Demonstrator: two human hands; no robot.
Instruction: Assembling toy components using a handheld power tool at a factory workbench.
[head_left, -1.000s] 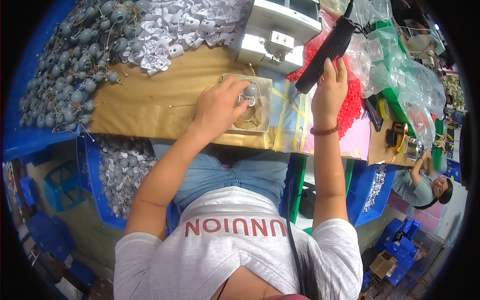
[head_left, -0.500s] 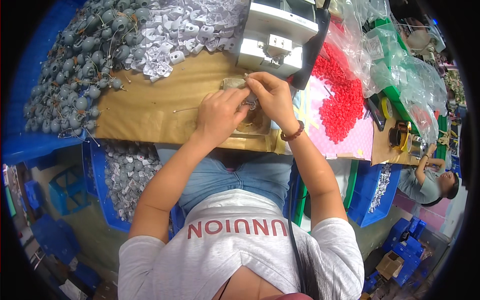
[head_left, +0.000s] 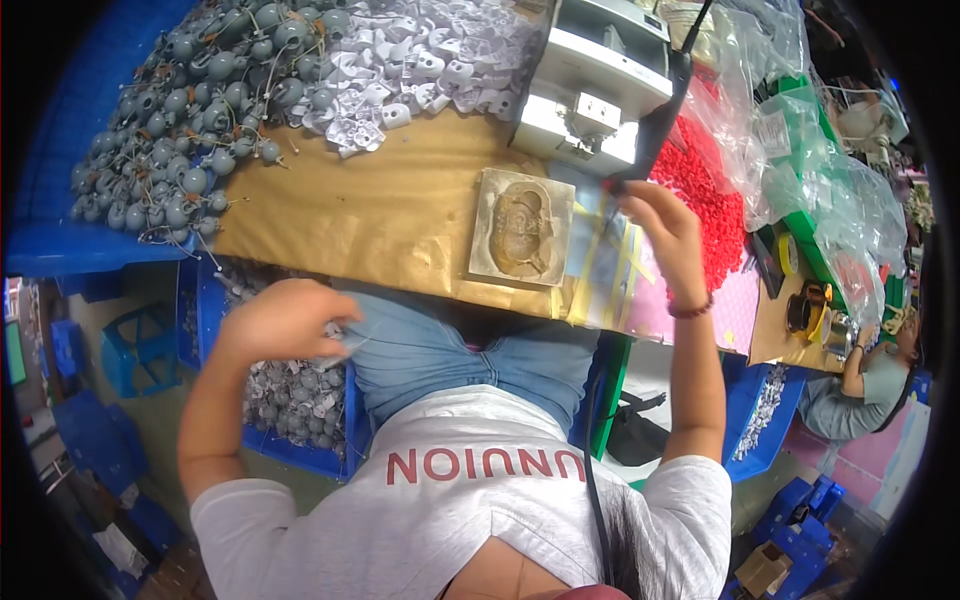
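Observation:
My left hand is off the table's near edge, above a blue bin of grey and white parts. Its fingers are curled, with a small pale bit between their tips that I cannot make out. Over the right side of the table, my right hand pinches a small dark and reddish thing, too small to name. Between the hands lies a square metal mould block with a rounded, brownish hollow; neither hand touches it.
Grey round parts with thin strings and white plastic parts are heaped at the back left. A white machine stands behind the block. Small red parts lie to the right, near clear plastic bags. A co-worker sits far right.
My hands have parted from over the mould block, leaving its hollow in view. The left moved down-left over the bin; the right moved right. The grey part they handled is no longer seen there.

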